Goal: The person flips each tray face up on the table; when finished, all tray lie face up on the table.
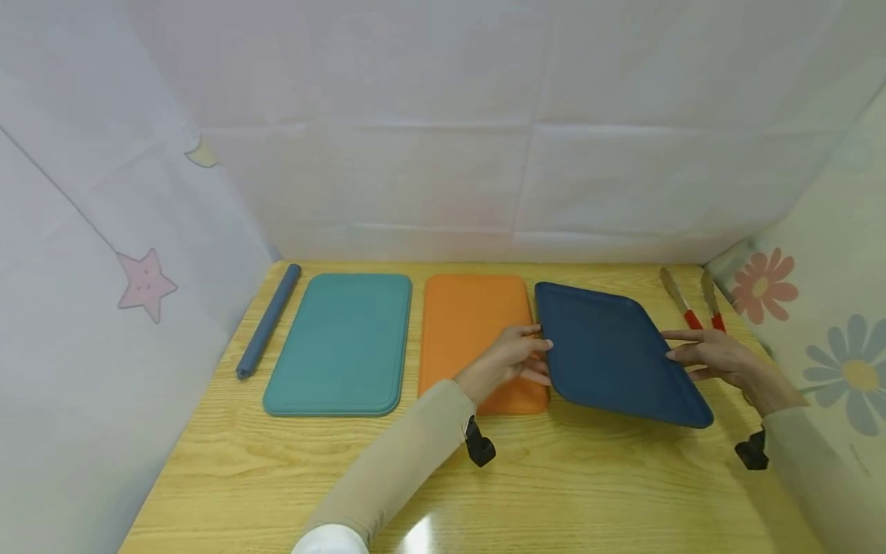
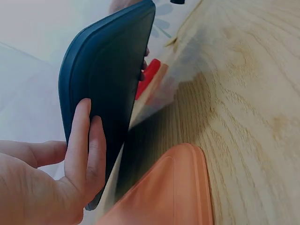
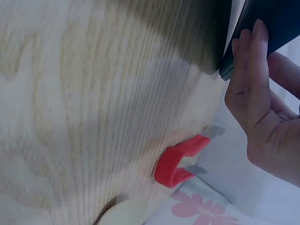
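Note:
A dark blue flat board (image 1: 602,346) with rounded corners is held up off the table, tilted. My left hand (image 1: 515,354) pinches its left edge, thumb on the upper face and fingers spread along the underside (image 2: 105,70). On the opposite edge, my right hand (image 1: 716,355) grips the board between thumb and fingers. An orange board (image 1: 474,308) of similar shape lies flat below my left forearm, partly covered by it. Farther left rests a teal board (image 1: 342,342), flat on the wood.
A blue rolled-up cylinder (image 1: 270,319) lies along the table's left side. Tongs with red handles (image 3: 166,171) are at the back right, by the flowered cloth wall. A pale rounded piece (image 3: 124,213) lies nearby. Cloth walls stand behind the table (image 1: 554,477) and on both sides.

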Tool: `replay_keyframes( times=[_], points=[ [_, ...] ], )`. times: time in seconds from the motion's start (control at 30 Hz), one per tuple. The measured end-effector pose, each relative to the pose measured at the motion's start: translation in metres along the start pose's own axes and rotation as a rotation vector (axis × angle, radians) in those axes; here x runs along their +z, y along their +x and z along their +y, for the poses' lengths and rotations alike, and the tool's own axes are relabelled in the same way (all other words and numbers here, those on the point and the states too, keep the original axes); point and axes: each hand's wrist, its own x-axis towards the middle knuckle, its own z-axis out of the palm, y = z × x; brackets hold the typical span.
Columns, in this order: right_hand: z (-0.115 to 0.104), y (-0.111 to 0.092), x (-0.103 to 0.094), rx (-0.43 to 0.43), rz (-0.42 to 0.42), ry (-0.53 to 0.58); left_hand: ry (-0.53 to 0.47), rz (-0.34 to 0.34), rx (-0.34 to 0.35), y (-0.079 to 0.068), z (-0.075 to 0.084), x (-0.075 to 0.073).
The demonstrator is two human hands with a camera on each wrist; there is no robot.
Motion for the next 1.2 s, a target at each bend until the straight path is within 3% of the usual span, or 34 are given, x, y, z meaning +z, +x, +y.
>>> replay_keyframes(
  times=[0.2, 0.37, 1.0, 1.2],
  points=[
    [0.003, -0.003, -0.012, 0.011, -0.001, -0.045, 0.105, 0.001, -0.027, 0.011, -0.005, 0.010],
    [-0.002, -0.002, -0.020, -0.006, -0.007, -0.109, 0.187, 0.034, -0.008, 0.015, -0.008, 0.022],
    [-0.003, 0.018, -0.024, 0.067, 0.107, -0.232, 0.226, 0.198, 0.054, 0.038, -0.021, 0.051],
    [-0.002, 0.020, -0.025, 0.052, 0.098, -0.201, 0.261, 0.262, 0.046, 0.045, -0.024, 0.053]
  ],
)
